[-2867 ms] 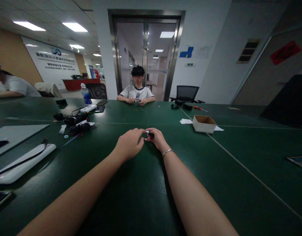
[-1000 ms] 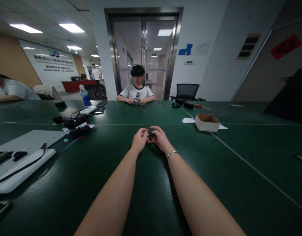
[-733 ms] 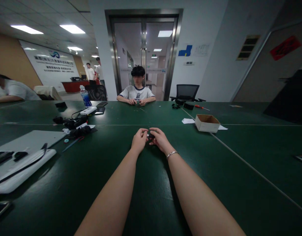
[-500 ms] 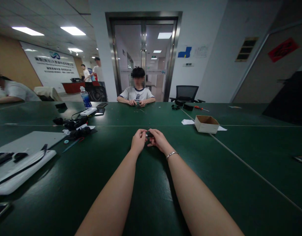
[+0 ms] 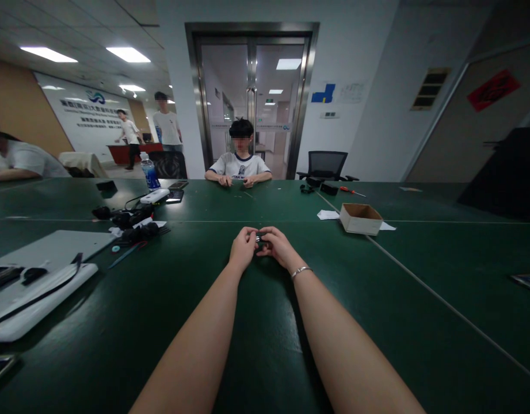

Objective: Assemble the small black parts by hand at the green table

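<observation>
Both my hands meet over the dark green table (image 5: pixel 265 333), ahead of me near the middle of the view. Between them is a small black and silver object (image 5: pixel 258 238), mostly covered by fingers; I cannot make out its kind. My left hand (image 5: pixel 243 247) is closed on its left end. Thumb and fingers of my right hand (image 5: pixel 277 246) close on its right side, the lower fingers curled beneath. A silver bracelet (image 5: pixel 301 271) circles my right wrist.
An open cardboard box (image 5: pixel 360 219) stands to the right, with a screwdriver (image 5: pixel 351 191) beyond. At left lie black cables and devices (image 5: pixel 135 221), a grey laptop (image 5: pixel 53 247) and a white case (image 5: pixel 44 305). A bottle (image 5: pixel 149 172) stands behind them. A person (image 5: pixel 239 164) sits opposite.
My right hand has shifted slightly left, closer to my left hand, and the object shows less between them. In the background, one person has walked left; the seated person's hands have moved apart.
</observation>
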A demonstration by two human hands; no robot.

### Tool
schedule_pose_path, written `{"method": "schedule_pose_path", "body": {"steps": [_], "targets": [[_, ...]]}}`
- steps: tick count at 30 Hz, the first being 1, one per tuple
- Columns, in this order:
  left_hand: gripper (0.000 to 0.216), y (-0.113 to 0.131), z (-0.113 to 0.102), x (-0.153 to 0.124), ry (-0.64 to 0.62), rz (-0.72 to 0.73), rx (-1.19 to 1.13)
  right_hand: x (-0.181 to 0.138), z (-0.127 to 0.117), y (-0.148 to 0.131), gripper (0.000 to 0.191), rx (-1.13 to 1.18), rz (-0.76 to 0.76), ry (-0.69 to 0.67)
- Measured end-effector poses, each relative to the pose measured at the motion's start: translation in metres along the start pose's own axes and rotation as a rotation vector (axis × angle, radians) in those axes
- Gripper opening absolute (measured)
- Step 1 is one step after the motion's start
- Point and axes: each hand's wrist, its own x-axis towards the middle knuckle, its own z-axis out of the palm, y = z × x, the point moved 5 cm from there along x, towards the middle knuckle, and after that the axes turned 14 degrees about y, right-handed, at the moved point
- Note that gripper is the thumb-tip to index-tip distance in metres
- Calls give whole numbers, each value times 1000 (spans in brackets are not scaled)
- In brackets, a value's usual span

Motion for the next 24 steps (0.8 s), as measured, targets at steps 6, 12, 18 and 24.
{"method": "schedule_pose_path", "body": {"steps": [6, 12, 18, 24], "targets": [[20, -1, 2, 1, -3, 7, 32, 0, -2, 0, 8, -4, -10, 41], [19, 0, 1, 0, -3, 3, 44, -1, -2, 1, 5, 25, 15, 26], [20, 3, 0, -2, -18, 9, 54, 0, -2, 1, 15, 22, -3, 29], [20, 2, 1, -2, -39, 22, 67, 1, -3, 3, 12, -5, 6, 33]]}}
